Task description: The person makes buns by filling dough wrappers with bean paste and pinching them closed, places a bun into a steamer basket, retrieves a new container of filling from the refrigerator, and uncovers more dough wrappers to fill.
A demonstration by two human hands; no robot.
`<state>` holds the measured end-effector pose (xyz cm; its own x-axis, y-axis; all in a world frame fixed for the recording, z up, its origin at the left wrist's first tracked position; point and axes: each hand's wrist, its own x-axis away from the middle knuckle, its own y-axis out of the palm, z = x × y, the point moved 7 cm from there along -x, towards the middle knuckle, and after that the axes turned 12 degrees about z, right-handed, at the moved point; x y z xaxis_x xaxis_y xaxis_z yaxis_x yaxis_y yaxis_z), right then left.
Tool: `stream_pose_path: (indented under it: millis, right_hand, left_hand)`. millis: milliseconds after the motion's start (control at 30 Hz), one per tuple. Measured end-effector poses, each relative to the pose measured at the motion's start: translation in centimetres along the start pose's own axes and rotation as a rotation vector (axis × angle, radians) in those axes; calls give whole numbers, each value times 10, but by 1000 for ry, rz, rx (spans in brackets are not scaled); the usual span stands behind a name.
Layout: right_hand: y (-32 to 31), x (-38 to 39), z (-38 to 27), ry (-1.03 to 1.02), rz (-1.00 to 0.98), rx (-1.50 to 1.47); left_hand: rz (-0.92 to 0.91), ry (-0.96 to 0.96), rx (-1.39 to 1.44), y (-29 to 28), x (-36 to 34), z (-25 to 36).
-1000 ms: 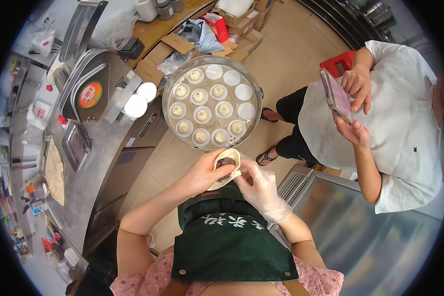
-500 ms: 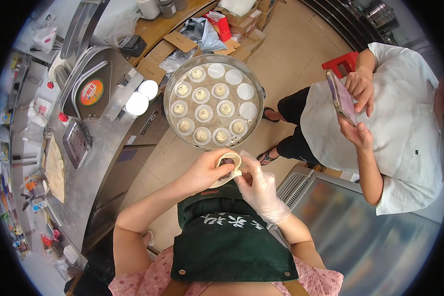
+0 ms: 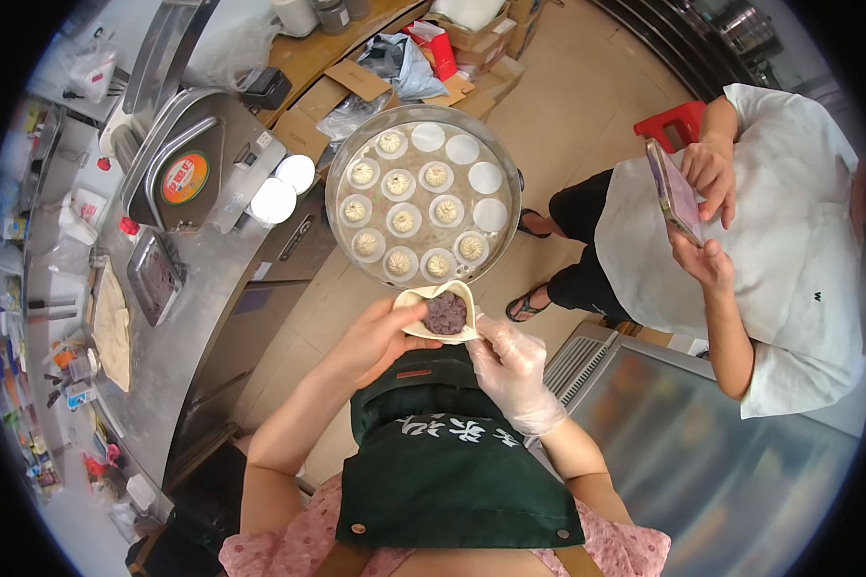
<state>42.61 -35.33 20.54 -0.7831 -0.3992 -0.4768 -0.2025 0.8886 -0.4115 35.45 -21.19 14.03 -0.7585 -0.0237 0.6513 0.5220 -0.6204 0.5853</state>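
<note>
A round dough wrapper [image 3: 420, 301] with a purple-brown filling [image 3: 446, 313] in its middle is held in front of my green apron. My bare left hand [image 3: 379, 337] cups it from the left, the thumb lying over the rim beside the filling. My right hand [image 3: 512, 361], in a clear plastic glove, pinches the wrapper's right edge. Just beyond my hands is a large round steamer tray [image 3: 457, 263] with several pleated buns [image 3: 403, 222], each on a white paper round. A few bare paper rounds [image 3: 486, 177] lie along its right and far sides.
On the left, a steel counter [image 3: 197, 279] carries a long strip of dough [image 3: 113, 327], a metal pan of filling [image 3: 154, 276] and white round stacks [image 3: 274, 200]. A co-worker [image 3: 712, 250] stands at right holding a phone, near a red stool [image 3: 671, 125]. Cardboard boxes [image 3: 356, 82] sit behind the tray.
The wrapper has opened out and tilted so that more filling shows. My left hand has shifted left and lower, its thumb drawn back; my right hand still pinches the edge.
</note>
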Motion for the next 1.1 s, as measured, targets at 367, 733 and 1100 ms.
stream_pose_path:
  millis: [367, 733, 1100]
  right_hand:
    - [6, 16, -6, 67, -99, -31]
    - [4, 33, 5, 73, -307, -143]
    - [23, 62, -16, 12, -499, -172]
  left_hand:
    - [103, 179, 113, 5, 10, -33]
    - [382, 402, 160, 5, 34, -74]
    - [574, 496, 98, -14, 79, -92]
